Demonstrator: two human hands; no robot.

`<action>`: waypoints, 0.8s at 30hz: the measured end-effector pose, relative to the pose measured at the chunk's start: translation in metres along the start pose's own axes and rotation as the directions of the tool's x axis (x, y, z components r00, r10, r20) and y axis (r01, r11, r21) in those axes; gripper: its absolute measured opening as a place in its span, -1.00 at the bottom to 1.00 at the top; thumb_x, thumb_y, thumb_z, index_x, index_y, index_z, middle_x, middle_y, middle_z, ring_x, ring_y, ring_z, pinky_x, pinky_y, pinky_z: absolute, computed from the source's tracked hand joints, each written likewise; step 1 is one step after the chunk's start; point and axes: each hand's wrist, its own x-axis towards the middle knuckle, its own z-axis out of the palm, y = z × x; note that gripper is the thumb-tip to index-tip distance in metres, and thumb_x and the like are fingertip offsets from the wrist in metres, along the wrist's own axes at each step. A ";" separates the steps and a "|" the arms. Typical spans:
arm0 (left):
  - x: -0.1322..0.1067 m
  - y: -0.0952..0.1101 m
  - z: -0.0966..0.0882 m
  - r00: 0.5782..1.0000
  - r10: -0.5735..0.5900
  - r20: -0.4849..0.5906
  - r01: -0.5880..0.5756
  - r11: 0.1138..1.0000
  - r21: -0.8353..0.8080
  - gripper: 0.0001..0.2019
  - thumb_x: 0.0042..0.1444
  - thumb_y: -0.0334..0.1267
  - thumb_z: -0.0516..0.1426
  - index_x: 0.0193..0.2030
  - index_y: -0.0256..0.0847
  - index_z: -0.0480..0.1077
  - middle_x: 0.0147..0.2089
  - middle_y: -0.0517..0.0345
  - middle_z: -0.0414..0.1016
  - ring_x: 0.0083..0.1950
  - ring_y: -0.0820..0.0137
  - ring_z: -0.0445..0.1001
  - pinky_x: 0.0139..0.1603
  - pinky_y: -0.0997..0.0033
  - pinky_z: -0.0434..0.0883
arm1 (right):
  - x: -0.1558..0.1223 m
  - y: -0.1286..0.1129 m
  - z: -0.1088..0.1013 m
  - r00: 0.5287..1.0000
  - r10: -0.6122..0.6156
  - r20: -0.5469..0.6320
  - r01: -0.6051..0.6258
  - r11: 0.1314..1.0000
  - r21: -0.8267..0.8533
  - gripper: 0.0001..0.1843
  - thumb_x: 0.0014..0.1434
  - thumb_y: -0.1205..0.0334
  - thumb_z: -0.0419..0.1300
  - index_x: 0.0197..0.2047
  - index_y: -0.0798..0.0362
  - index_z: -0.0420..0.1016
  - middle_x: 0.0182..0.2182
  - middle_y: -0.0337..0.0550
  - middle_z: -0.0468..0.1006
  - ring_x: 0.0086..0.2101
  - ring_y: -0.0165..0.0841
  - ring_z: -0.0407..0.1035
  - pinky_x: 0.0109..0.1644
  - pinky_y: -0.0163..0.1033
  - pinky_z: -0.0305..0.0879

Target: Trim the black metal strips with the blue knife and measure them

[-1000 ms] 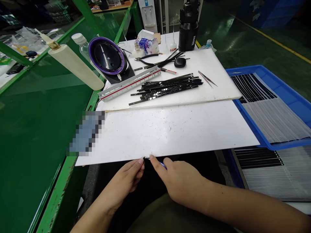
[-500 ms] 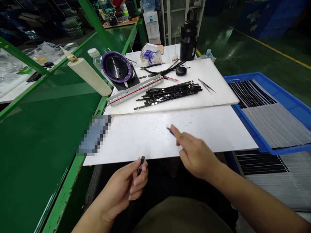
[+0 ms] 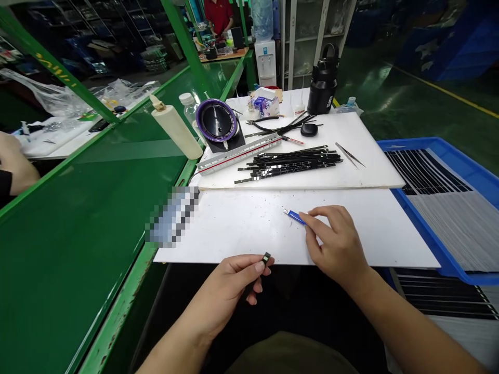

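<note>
Between the thumb and fingers of my left hand (image 3: 236, 283), a thin black strip (image 3: 266, 256) is pinched, its end with a pale patch poking out above the thumb. Most of that strip is hidden by my fingers. My right hand (image 3: 337, 244) holds a small blue utility knife (image 3: 297, 217) by its rear end, over the white sheet (image 3: 234, 228); its silvery tip points up and left. Farther back, a pile of similar black strips (image 3: 292, 162) lies on the white foam board (image 3: 366, 179).
A triangular scale ruler (image 3: 239, 154), tweezers (image 3: 351, 155), cutting pliers (image 3: 265, 123) and a black bottle (image 3: 323, 88) are on the board. At right sits a blue tray (image 3: 440, 148) of strips. A green partition (image 3: 97, 208) runs along the left. Another person's arm (image 3: 17, 161) shows beyond it.
My view has shifted. My left hand has turned, so the strip's end now shows a pale patch. My right hand has tilted, bringing the knife's blue body into sight.
</note>
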 end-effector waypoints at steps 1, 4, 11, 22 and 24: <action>0.001 0.001 0.002 1.000 0.002 0.009 -0.002 1.000 -0.013 -0.73 0.03 -0.09 0.31 -0.24 -0.27 0.57 -0.22 -0.01 0.49 -0.40 0.47 0.32 -0.52 0.53 0.28 | 0.000 -0.008 -0.004 0.999 0.032 -0.016 -0.031 0.997 0.073 -0.67 0.24 0.42 0.08 0.03 0.15 0.53 -0.16 0.05 0.47 -0.12 -0.14 0.31 -0.02 0.02 0.30; 0.003 0.002 0.007 0.999 -0.009 0.042 0.011 0.998 -0.059 -0.70 0.02 -0.10 0.31 -0.20 -0.27 0.58 -0.19 -0.06 0.51 -0.37 0.43 0.34 -0.51 0.52 0.29 | 0.001 -0.034 -0.012 0.966 0.174 0.192 -0.239 0.883 0.403 -0.75 0.26 0.37 0.09 -0.06 0.07 0.56 -0.26 -0.11 0.55 -0.22 -0.26 0.41 -0.09 -0.11 0.36; 0.005 0.002 0.012 0.988 0.024 0.154 -0.009 0.995 -0.096 -0.70 0.08 -0.07 0.27 -0.19 -0.28 0.58 -0.13 -0.08 0.49 -0.30 0.40 0.34 -0.41 0.50 0.36 | 0.004 -0.054 -0.006 0.752 0.255 0.607 -0.657 0.349 0.668 -0.79 0.28 0.21 0.15 -0.23 0.05 0.61 -0.43 -0.23 0.59 -0.37 -0.36 0.46 -0.25 -0.27 0.37; -0.019 0.014 -0.039 0.988 -0.032 0.151 -0.034 0.910 0.414 -0.53 0.22 0.15 0.04 -0.09 -0.21 0.53 -0.38 0.09 0.44 -0.44 0.42 0.32 -0.43 0.45 0.26 | 0.030 0.018 -0.030 0.565 0.781 0.264 -0.343 -0.069 0.937 -0.85 0.04 0.21 0.33 -0.35 0.13 0.56 -0.59 -0.35 0.32 -0.62 -0.56 0.10 -0.58 -0.42 0.10; -0.017 0.016 -0.048 0.998 0.004 0.070 -0.035 0.897 0.440 -0.51 0.19 0.18 0.06 -0.09 -0.20 0.54 -0.42 0.12 0.40 -0.45 0.44 0.26 -0.43 0.46 0.22 | 0.031 0.024 -0.035 0.536 0.808 0.245 -0.305 -0.085 0.948 -0.85 0.01 0.24 0.33 -0.36 0.15 0.56 -0.58 -0.34 0.32 -0.62 -0.57 0.09 -0.59 -0.43 0.10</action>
